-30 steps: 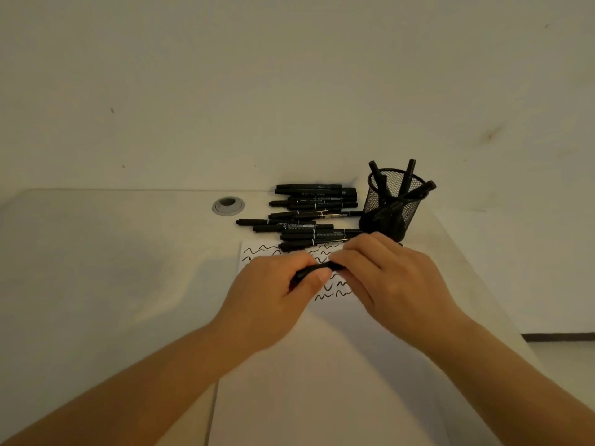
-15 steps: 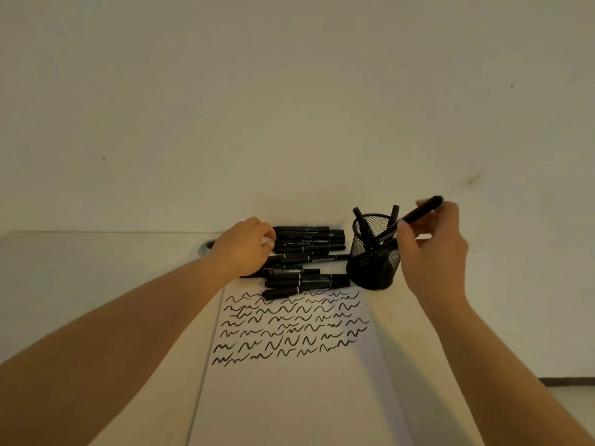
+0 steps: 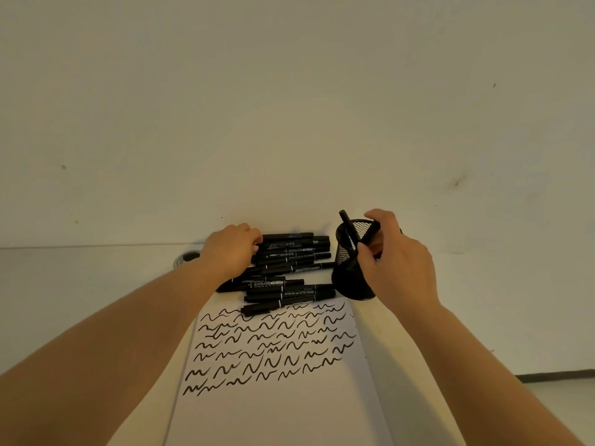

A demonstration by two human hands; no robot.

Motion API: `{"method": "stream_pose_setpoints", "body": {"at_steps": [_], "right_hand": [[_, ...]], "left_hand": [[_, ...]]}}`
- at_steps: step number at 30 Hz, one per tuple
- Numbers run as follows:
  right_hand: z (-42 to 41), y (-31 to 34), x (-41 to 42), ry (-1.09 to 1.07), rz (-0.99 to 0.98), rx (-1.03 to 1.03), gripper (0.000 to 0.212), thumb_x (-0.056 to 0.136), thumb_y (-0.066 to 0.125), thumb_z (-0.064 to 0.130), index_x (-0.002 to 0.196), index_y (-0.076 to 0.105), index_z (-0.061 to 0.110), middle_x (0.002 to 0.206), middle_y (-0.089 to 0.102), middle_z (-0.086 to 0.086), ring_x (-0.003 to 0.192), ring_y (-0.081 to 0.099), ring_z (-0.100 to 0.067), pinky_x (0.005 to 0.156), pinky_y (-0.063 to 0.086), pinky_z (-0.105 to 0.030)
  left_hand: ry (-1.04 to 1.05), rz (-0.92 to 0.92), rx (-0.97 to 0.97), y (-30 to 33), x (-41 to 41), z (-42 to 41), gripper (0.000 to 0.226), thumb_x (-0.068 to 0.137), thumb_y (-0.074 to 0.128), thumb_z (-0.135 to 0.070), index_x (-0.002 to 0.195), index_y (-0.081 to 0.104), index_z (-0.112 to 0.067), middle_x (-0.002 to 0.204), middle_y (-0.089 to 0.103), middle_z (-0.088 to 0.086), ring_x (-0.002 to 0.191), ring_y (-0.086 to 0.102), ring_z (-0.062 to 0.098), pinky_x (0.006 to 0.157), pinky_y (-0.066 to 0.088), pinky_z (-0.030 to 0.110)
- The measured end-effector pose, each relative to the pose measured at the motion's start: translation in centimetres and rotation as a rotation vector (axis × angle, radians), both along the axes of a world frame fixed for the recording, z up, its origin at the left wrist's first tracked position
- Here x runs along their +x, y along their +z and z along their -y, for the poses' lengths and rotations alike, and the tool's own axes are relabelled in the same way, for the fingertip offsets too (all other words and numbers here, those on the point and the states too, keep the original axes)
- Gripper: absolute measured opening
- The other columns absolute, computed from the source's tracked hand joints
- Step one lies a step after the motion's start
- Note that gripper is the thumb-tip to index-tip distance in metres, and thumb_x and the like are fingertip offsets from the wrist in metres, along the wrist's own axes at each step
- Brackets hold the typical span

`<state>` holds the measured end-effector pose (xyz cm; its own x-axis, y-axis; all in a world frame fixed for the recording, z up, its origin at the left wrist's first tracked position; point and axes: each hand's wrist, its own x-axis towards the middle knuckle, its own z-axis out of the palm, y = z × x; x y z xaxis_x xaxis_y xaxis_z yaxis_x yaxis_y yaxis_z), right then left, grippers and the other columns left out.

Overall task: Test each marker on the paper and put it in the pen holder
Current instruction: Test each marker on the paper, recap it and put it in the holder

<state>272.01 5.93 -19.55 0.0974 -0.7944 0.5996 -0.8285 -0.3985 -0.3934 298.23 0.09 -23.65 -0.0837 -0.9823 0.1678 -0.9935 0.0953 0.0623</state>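
Observation:
A heap of several black markers [image 3: 289, 268] lies at the far edge of the white paper [image 3: 273, 407], which carries rows of black squiggles. My left hand [image 3: 230, 252] rests on the left end of the heap, its fingertips curled onto a marker near the top. A black mesh pen holder [image 3: 349, 272] stands to the right of the heap with a marker [image 3: 347, 225] leaning inside. My right hand [image 3: 396, 262] is over the holder's rim and pinches a black marker [image 3: 370, 235] whose lower end is inside the holder.
The white table [image 3: 80, 284] meets a plain wall at the back. A round grey cable grommet [image 3: 186, 257] sits just left of my left hand. The table's right edge runs close past the pen holder, with floor beyond.
My right hand has lowered its marker from above the holder down into it. My left hand stays at the marker heap, shifted slightly toward the top markers.

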Motion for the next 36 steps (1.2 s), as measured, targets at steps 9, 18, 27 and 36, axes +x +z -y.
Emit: {"method": "stream_pose_setpoints", "body": {"at_steps": [9,18,27,36], "right_hand": [[-0.3,-0.2,0.1,0.021,-0.011,-0.043,0.040,0.086,0.058,0.020,0.124,0.049,0.020,0.084,0.056,0.002,0.077,0.054,-0.021,0.061,0.036,-0.027],[-3.0,-0.8,0.1,-0.020,0.009,-0.236,0.048,0.079,0.060,0.025,0.125,0.052,0.012,0.127,0.054,-0.006,0.116,0.041,-0.022,0.093,0.036,-0.034],[-10.5,-2.3,2.9,0.310,0.377,0.168,0.006,0.090,0.052,0.029,0.092,0.057,0.032,0.067,0.060,0.012,0.066,0.054,-0.003,0.055,0.042,-0.014],[-14.1,-1.2,5.1,0.414,0.951,0.605,0.041,0.060,0.056,0.063,0.051,0.055,0.023,0.049,0.057,0.000,0.042,0.046,-0.008,0.042,0.038,-0.016]], "left_hand": [[0.063,-0.150,0.177,0.1,-0.2,1.0,0.033,0.092,0.050,-0.031,0.122,0.053,-0.017,0.119,0.052,0.007,0.107,0.050,0.024,0.089,0.043,0.035],[0.128,-0.304,0.070,0.4,-0.1,-0.9,0.031,0.091,0.051,-0.035,0.114,0.057,-0.016,0.109,0.061,0.006,0.093,0.054,0.021,0.079,0.045,0.034],[-0.153,-0.587,-0.010,3.6,-2.1,-11.8,0.013,0.086,0.056,-0.033,0.098,0.056,-0.038,0.086,0.058,-0.023,0.079,0.056,-0.007,0.067,0.038,0.010],[-0.360,-0.790,0.036,3.4,-4.9,-20.6,0.017,0.089,0.053,-0.031,0.085,0.057,-0.047,0.072,0.060,-0.027,0.063,0.053,-0.006,0.059,0.037,0.005]]}}
